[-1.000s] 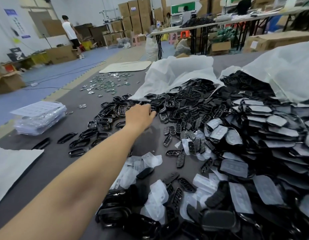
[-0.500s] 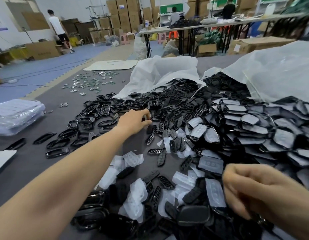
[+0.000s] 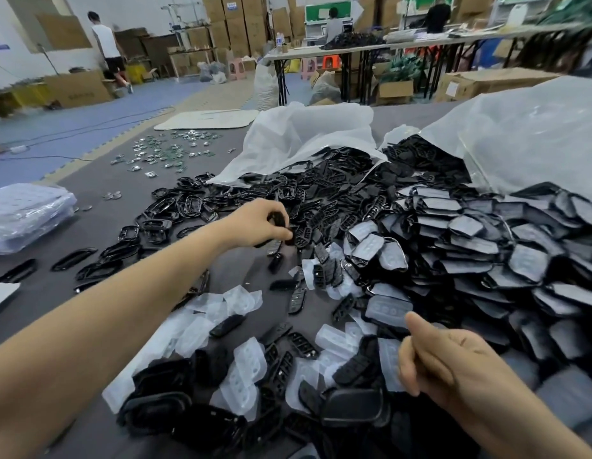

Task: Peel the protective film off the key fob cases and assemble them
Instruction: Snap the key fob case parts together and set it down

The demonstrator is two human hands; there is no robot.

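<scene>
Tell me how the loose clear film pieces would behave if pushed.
The film pieces look thin and translucent, so probably very light and easily scattered. Moulded bumps show, so they likely hold shape somewhat, yet flex when pinched.

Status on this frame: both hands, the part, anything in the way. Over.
Left hand pinches a black case piece at the parts pile. Right hand curled, contents unseen. Translucent film pieces lie between the hands; nothing blocking.

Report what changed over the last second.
The left hand, earlier reaching into the heap of case parts, now grips one small black part. The right hand has come into view at the lower right, fingers curled. The heap, the peeled films and the white bags lie as before.
</scene>
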